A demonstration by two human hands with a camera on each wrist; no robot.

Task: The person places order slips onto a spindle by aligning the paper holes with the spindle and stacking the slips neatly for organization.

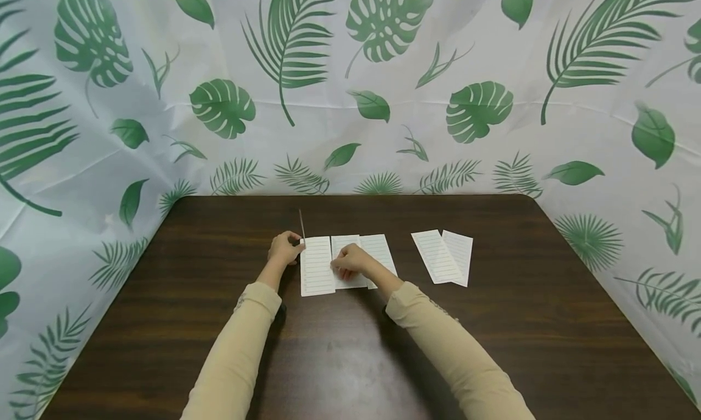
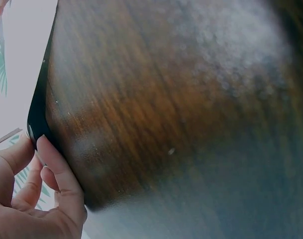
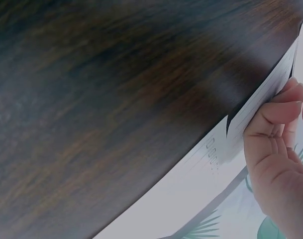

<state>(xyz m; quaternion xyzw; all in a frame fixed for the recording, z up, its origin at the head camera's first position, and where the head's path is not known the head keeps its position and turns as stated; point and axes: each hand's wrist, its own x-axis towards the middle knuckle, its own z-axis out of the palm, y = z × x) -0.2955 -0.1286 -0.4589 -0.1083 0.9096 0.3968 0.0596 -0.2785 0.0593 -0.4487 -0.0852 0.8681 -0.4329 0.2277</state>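
Lying flat near the middle of the dark wooden counter [image 1: 493,322] are three lined paper slips [image 1: 316,266], side by side and partly overlapping. They look thin, very light and floppy, so I judge they will slide easily on the smooth wood and bend or crease if pinched hard. The best place to take hold seems to be a free edge or corner, lifted a little with a fingertip first.

The left hand [image 1: 285,248] is at the upper left corner of the leftmost slip, and its grip is closed on a thin stick-like thing [image 1: 301,224] that stands up from the fingers; I cannot tell what it is. The right hand [image 1: 348,261] rests on the middle slip [image 1: 344,245] with fingers curled, and the right wrist view shows the fingertips [image 3: 278,112] pinching the paper edge [image 3: 260,102].

Two more slips [image 1: 443,255] lie well apart to the right, overlapping each other. Open wood surrounds the papers on every side, with the most room toward the person. The counter edges touch a leaf-printed sheet [image 1: 383,103] at the back and at both sides.
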